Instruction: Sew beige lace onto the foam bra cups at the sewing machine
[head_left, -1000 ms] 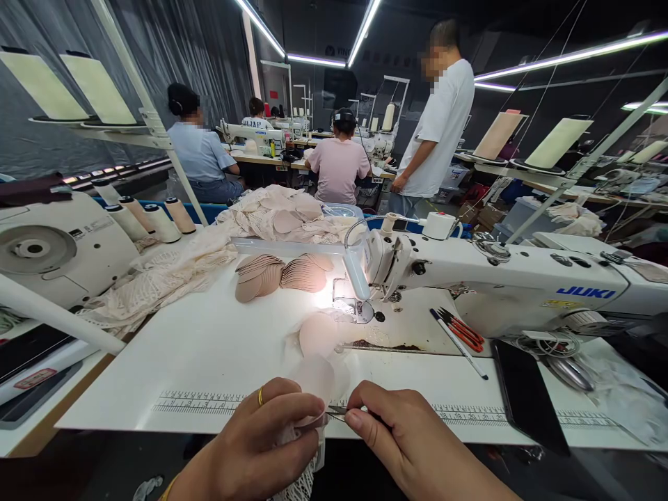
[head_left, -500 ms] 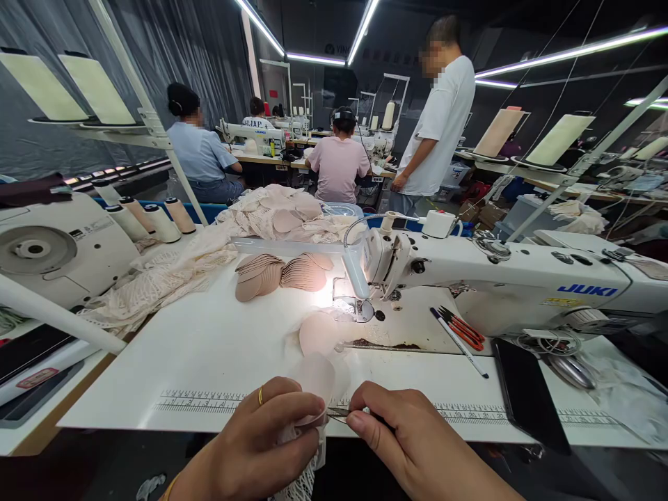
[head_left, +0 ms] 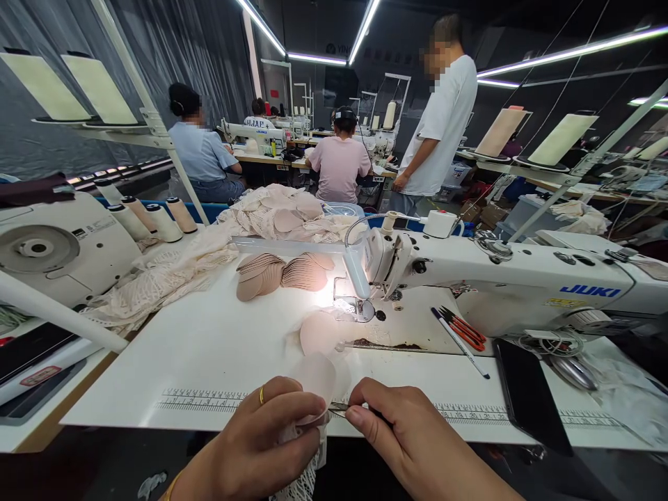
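The left hand [head_left: 255, 435], curled nearly closed, pinches a pale fabric cup [head_left: 314, 376] at the worktop's near edge, lace fringe [head_left: 300, 480] hanging below. The right hand [head_left: 401, 431] grips a small metal-bladed tool [head_left: 339, 408] between thumb and fingers, its tip meeting the fabric. Working well here likely means holding the edge taut—fingertips clear of the blades—and making small, controlled movements. The tool points toward the left hand, its long axis running side to side; the cup's long axis runs roughly away from the wearer. Beyond lies a rounded cup [head_left: 318, 332] on the worktop [head_left: 198, 348], near the JUKI sewing machine [head_left: 501, 278].
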`<state>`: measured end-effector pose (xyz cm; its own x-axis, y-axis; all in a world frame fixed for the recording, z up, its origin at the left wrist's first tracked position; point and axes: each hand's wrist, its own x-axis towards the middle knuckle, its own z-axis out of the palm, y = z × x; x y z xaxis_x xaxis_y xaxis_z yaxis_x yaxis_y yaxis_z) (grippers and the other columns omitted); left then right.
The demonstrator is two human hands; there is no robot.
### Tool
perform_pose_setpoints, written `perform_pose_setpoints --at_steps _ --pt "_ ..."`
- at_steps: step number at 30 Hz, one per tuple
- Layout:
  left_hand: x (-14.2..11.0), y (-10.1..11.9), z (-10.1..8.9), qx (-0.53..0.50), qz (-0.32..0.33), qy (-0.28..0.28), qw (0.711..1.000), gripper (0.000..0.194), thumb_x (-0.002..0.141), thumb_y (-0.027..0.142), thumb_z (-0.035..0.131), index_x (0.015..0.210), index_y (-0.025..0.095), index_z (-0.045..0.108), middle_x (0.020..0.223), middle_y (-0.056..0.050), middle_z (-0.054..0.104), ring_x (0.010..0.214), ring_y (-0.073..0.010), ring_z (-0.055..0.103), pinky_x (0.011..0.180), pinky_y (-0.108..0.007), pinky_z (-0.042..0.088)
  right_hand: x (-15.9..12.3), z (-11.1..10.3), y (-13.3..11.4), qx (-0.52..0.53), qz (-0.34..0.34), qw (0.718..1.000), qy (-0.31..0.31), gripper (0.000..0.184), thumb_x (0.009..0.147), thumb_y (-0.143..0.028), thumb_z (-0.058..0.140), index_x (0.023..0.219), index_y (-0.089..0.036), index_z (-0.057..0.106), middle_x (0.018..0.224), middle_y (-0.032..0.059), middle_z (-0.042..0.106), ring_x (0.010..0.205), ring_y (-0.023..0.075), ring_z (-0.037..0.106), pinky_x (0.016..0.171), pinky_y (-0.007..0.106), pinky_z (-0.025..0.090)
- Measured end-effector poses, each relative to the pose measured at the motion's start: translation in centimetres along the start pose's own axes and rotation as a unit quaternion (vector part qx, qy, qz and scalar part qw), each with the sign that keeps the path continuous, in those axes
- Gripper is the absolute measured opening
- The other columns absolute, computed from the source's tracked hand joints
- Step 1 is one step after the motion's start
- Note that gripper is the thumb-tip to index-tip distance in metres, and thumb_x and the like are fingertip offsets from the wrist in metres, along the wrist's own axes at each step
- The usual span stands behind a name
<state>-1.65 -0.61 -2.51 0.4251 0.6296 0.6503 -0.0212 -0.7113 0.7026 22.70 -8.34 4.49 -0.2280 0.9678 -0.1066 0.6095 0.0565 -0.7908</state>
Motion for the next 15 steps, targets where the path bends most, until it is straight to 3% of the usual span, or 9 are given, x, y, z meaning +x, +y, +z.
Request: perform_pose_setpoints --at_steps 4,9,15 --pt "-0.34 -0.46 -0.06 0.08 0.097 -0.059 0.99 0.035 0.087 -0.004 0.069 0.108 0.023 0.074 0.099 -0.006 0.074 0.086 -0.016 0.072 0.078 -0.025 0.065 0.19 0.0 -0.2 0.011 0.009 1.0 -0.005 0.034 0.108 -0.05 0.042 0.092 -0.026 0.06 0.08 -0.0024 0.065 0.071 0.0155 0.054 0.066 0.025 0.035" --pt "-0.34 -0.41 -0.14 0.096 0.1 -0.068 0.988 0.038 0.089 -0.004 0.067 0.114 0.024 0.072 0.099 -0.006 0.073 0.084 -0.016 0.071 0.076 -0.025 0.064 0.35 0.1 -0.22 0.003 0.014 1.0 -0.003 0.034 0.107 -0.051 0.043 0.091 -0.026 0.058 0.074 -0.0033 0.061 0.068 0.0153 0.051 0.064 0.025 0.033" --pt "-0.66 -0.86 -0.27 0.106 0.119 -0.077 0.984 0.032 0.087 -0.004 0.07 0.102 0.024 0.074 0.103 -0.005 0.072 0.088 -0.0155 0.07 0.08 -0.025 0.063 0.17 0.11 -0.21 0.007 0.012 1.0 0.0 0.034 0.107 -0.051 0.043 0.09 -0.026 0.058 0.075 -0.0034 0.06 0.068 0.0151 0.051 0.064 0.025 0.033"
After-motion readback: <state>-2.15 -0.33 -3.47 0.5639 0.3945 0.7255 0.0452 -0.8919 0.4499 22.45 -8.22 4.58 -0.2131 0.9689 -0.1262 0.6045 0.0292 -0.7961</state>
